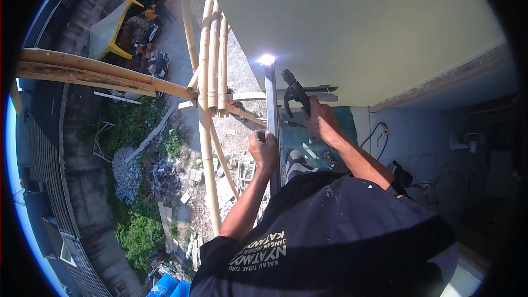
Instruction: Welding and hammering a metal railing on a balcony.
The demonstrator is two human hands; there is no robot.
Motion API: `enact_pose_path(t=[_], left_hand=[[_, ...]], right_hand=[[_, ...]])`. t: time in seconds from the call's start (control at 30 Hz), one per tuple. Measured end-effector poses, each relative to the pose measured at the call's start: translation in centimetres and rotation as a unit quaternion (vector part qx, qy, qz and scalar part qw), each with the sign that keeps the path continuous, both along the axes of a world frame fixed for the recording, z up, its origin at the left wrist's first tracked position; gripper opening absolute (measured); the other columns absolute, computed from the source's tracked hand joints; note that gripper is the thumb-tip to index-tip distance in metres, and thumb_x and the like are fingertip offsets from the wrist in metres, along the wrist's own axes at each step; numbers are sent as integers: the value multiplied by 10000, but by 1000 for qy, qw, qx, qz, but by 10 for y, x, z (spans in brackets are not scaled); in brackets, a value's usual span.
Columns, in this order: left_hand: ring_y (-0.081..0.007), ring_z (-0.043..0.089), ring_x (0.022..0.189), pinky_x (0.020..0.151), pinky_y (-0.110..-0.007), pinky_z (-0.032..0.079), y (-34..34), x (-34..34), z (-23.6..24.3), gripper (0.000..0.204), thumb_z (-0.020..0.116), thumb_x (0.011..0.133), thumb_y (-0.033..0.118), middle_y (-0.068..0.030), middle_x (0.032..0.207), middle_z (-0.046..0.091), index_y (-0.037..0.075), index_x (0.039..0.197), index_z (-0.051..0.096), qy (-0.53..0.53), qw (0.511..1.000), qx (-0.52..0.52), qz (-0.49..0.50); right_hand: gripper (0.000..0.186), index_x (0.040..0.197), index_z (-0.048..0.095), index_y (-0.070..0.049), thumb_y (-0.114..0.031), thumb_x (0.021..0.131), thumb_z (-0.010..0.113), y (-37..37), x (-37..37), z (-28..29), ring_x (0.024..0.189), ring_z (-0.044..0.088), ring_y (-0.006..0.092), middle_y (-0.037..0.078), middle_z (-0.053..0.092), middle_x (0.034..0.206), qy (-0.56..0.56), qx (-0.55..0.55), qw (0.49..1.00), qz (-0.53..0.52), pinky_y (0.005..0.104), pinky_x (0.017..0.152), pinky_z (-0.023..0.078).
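"What are the hands doing?"

"The right hand (320, 120) is wrapped around a black electrode holder (300, 96), a ridged, hard-looking tool with a curved lever. The left hand (263, 147) has its fingers curled in at the left side of a metal tube (271, 96); I can't tell whether they close round it."

"And the tube itself?"

"Straight, narrow, flat-sided and greyish, running from the dark cloth shirt (335, 231) at the near side to its far end, where a white glare (267, 59) hides the tip. The holder is just to the right of it."

"What lies around?"

"Far right, a smooth, cream-coloured flat surface (379, 33). Left of the tube, round bamboo poles (213, 60) with knotted joints and open, hollow ends. Farther left, a split bamboo beam (99, 72), rough along its edge. Below it, a grey heap of rubble (129, 170), and nearer, a leafy bush (140, 236)."
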State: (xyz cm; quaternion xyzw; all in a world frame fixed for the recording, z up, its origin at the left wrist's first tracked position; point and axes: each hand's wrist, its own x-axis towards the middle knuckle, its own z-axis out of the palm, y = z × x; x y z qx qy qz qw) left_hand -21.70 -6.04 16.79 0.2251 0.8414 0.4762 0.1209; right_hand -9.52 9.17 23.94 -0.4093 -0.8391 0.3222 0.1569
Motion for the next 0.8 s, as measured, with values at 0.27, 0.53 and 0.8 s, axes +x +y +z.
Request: enact_pose_path(t=[0.27, 0.53, 0.8], left_hand=[[-338, 612, 734, 716, -438, 475, -1, 0, -2, 148, 633, 832, 133, -180, 770, 625, -14, 823, 611, -29, 1000, 4, -2], [-332, 611, 723, 710, -433, 476, 0, 0, -1, 149, 631, 835, 131, -176, 758, 623, -15, 819, 610, -21, 1000, 8, -1], [-320, 608, 701, 699, -427, 476, 1, 0, 0, 154, 630, 827, 136, -167, 729, 619, -13, 797, 607, -13, 1000, 8, 0]], right_hand=[[258, 966, 476, 19, -195, 882, 595, 2, -3, 0, 697, 624, 493, 304, 615, 708, -25, -17, 999, -17, 556, 592, 501], [258, 974, 476, 17, -182, 872, 604, 3, -2, -5, 698, 624, 491, 300, 617, 706, -34, -6, 999, -16, 551, 590, 502], [240, 957, 464, 25, -145, 877, 614, -1, 1, 0, 643, 608, 478, 277, 594, 659, 6, 16, 1000, -4, 519, 533, 465]])
